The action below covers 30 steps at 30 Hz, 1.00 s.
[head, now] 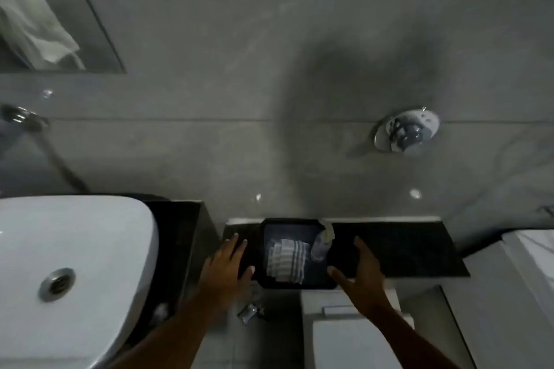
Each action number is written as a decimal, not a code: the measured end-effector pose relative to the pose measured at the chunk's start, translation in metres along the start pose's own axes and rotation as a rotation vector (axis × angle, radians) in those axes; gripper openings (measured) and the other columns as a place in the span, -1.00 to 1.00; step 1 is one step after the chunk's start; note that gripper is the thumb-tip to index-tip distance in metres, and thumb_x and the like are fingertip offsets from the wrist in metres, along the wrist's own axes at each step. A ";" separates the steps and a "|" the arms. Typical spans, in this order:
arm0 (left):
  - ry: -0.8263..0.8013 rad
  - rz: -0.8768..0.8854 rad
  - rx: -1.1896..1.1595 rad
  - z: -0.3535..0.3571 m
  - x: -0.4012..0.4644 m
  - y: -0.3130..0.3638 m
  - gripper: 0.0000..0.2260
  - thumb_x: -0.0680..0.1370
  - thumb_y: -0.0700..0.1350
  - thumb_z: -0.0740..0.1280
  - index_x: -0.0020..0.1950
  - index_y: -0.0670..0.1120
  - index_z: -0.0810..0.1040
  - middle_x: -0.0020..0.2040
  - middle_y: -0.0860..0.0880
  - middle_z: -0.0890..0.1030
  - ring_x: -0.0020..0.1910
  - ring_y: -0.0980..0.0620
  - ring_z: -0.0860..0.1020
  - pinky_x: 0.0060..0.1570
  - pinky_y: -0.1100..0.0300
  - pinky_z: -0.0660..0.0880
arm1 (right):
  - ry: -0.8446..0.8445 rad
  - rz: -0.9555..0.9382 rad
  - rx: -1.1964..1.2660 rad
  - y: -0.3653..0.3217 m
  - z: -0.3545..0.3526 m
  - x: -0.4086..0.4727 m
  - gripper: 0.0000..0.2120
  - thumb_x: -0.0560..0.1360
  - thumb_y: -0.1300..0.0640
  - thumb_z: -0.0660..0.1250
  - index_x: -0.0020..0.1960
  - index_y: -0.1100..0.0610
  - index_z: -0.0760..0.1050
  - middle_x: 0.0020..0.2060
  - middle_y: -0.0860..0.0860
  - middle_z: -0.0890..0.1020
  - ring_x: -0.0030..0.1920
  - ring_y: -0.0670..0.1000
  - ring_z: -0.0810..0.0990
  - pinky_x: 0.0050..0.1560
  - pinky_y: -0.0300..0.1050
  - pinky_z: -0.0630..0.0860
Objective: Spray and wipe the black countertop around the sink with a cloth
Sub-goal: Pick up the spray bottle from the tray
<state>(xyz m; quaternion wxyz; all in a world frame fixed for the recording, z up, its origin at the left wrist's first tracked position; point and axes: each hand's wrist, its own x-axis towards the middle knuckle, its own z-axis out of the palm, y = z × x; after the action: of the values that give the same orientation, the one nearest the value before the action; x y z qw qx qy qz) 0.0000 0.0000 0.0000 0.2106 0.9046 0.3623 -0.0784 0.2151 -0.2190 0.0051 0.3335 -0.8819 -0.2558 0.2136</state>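
Observation:
A black tray (295,285) rests on a black ledge (398,249) behind the toilet. In the tray lie a folded white cloth with dark stripes (287,260) and a clear spray bottle (322,244) with a pale nozzle. My left hand (227,263) is at the tray's left edge and my right hand (359,269) is at its right edge, fingers spread; whether they touch it is unclear. The white sink (72,255) sits on the black countertop (177,237) at the left.
A toilet cistern and lid (350,329) stand below the ledge. A chrome flush valve (406,132) is on the grey tiled wall. A hose fitting (21,117) and a mirror reflecting a white towel (36,24) are at the upper left. A small metal fitting (250,311) sits below the tray.

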 end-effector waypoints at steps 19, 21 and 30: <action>0.042 0.064 -0.001 0.163 0.100 -0.073 -0.23 0.46 0.41 -0.38 0.55 -0.02 -0.18 0.58 -0.09 -0.20 0.54 -0.06 -0.26 0.48 -0.05 -0.28 | -0.094 -0.106 0.495 0.016 0.065 0.106 -0.88 0.61 0.14 0.24 -0.03 -0.04 0.50 -0.26 0.02 0.65 -0.27 -0.06 0.66 -0.28 -0.22 0.61; 0.042 0.064 -0.010 0.162 0.100 -0.073 -0.22 0.44 0.42 -0.39 0.54 0.00 -0.20 0.58 -0.09 -0.22 0.54 -0.06 -0.27 0.48 -0.05 -0.29 | -0.270 0.056 0.453 0.017 0.064 0.100 -0.86 0.61 0.10 0.22 -0.05 0.10 0.53 -0.35 0.00 0.64 -0.34 -0.04 0.63 -0.37 -0.24 0.57; 0.043 0.061 -0.005 0.164 0.100 -0.072 -0.22 0.42 0.43 -0.41 0.54 0.03 -0.23 0.58 -0.07 -0.25 0.54 -0.04 -0.30 0.48 -0.05 -0.29 | -0.353 0.164 0.161 0.036 0.089 0.076 -0.66 0.61 -0.07 0.20 -0.11 0.17 0.54 -0.43 0.03 0.62 -0.48 -0.08 0.59 -0.45 -0.25 0.53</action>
<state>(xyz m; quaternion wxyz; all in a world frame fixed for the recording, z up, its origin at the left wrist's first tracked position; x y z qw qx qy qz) 0.0247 0.0370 -0.1998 0.2074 0.9162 0.3390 -0.0516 0.2369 -0.1544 -0.0972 0.3345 -0.8191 -0.2198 0.4110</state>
